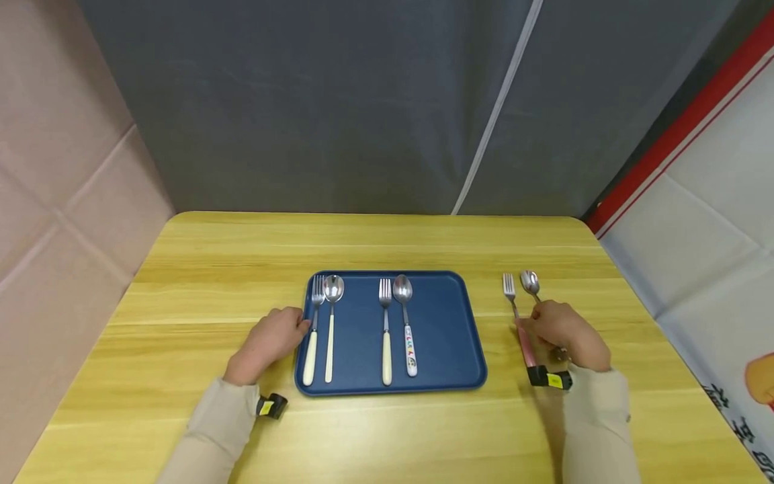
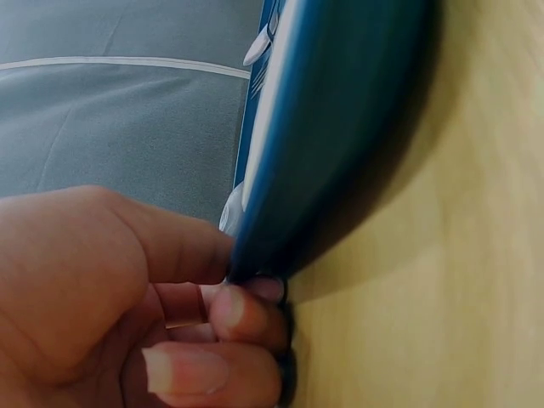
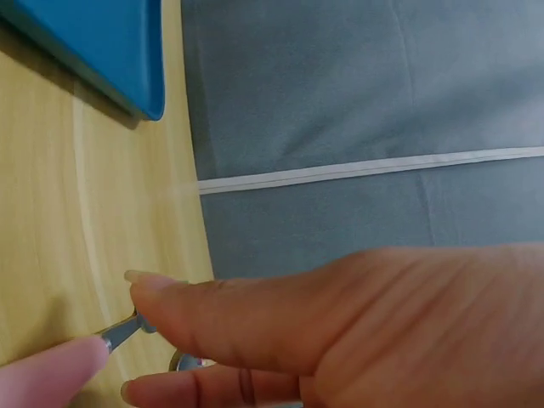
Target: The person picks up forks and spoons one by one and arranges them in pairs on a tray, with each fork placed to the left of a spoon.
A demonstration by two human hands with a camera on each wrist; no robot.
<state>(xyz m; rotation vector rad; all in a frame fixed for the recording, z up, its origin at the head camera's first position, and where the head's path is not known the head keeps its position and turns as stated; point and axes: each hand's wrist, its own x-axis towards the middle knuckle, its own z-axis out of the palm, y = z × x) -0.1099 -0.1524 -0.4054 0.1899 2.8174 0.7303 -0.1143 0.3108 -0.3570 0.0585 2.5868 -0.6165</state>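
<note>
the table [image 1: 387, 437] is below the fingers. the tray [image 1: 444, 336] has its left edge pinched by the left hand [image 1: 269, 341]. the right hand [image 1: 565, 329] has a small finger gap, a fork [image 1: 525, 341] just left and a spoon [image 1: 530, 281] below; i can't tell if it's gripped.

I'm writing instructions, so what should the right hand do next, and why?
Perhaps lift the loose spoon toward the tray: the right hand is at it, the left hand holds the tray, and other cutlery lies there.
</note>
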